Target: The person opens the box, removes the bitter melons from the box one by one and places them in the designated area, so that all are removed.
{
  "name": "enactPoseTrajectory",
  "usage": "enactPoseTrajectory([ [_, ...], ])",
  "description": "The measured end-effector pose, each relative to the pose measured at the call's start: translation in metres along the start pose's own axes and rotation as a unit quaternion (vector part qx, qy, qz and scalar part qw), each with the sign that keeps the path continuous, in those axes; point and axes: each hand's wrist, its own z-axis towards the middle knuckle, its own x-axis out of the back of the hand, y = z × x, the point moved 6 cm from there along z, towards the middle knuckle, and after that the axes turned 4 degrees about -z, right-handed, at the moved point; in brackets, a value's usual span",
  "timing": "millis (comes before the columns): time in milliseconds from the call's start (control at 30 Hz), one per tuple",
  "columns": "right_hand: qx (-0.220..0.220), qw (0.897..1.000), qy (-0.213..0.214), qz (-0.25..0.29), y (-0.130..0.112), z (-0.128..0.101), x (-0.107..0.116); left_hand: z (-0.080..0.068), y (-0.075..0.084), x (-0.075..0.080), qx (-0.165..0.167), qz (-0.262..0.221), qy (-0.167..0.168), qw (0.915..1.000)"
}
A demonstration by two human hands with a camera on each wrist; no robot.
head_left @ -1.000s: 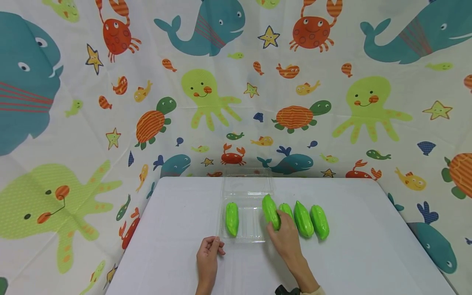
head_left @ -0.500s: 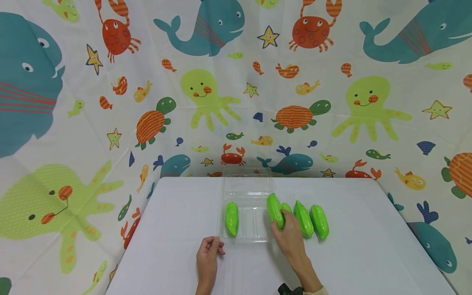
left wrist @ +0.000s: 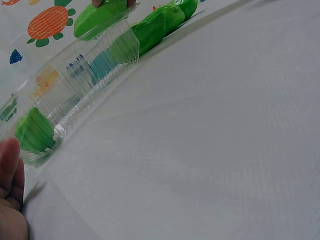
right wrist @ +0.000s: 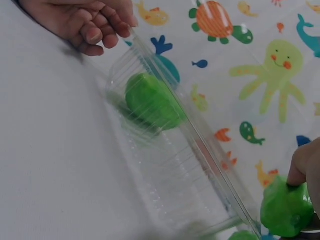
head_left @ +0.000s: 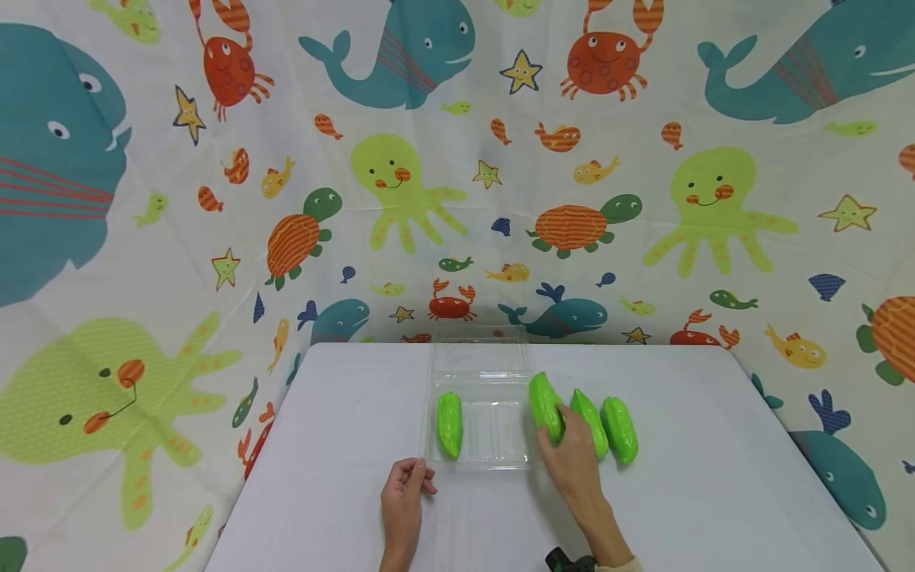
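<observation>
Left grip (head_left: 403, 499) is resting on the white counter (head_left: 715, 492), fingers loosely curled and holding nothing, at seven o'clock from the clear plastic clamshell tray (head_left: 493, 457). One ridged green toy gourd (head_left: 449, 423) is lying inside. Right grip (head_left: 569, 453) is pinching another green gourd (head_left: 546, 406) at the tray's three o'clock edge, beside two more gourds (head_left: 619, 429).

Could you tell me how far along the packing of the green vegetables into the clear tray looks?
One green vegetable already lies at the left end of the clear tray. The right hand grips a second one beside the tray's right edge, not yet inside. Two more wait on the table. The left hand rests by the tray's near left corner.
</observation>
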Motion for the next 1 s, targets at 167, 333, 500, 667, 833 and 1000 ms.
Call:
enactPoseTrajectory([
  [167,-0.010,1.000,0.017,-0.004,0.007,0.002,0.006,0.000,0.000,0.001,-0.003,0.001,0.002,1.0000],
  [333,-0.026,0.999,0.019,-0.002,0.015,0.004,0.012,-0.001,0.000,0.000,-0.003,-0.002,0.002,1.0000],
  [500,-0.044,0.999,0.010,-0.002,0.022,0.005,0.018,-0.001,0.000,0.000,0.000,-0.003,0.003,1.0000],
  [667,-0.062,0.998,-0.003,-0.009,0.027,0.007,0.023,0.000,0.000,0.000,-0.004,-0.005,0.004,1.0000],
  [833,-0.041,0.999,0.029,-0.017,0.031,0.010,0.033,0.000,0.000,0.000,-0.002,-0.005,0.004,1.0000],
  [1000,-0.023,0.997,0.067,-0.028,0.038,0.011,0.040,0.002,0.000,0.000,-0.001,-0.010,0.002,0.9999],
])
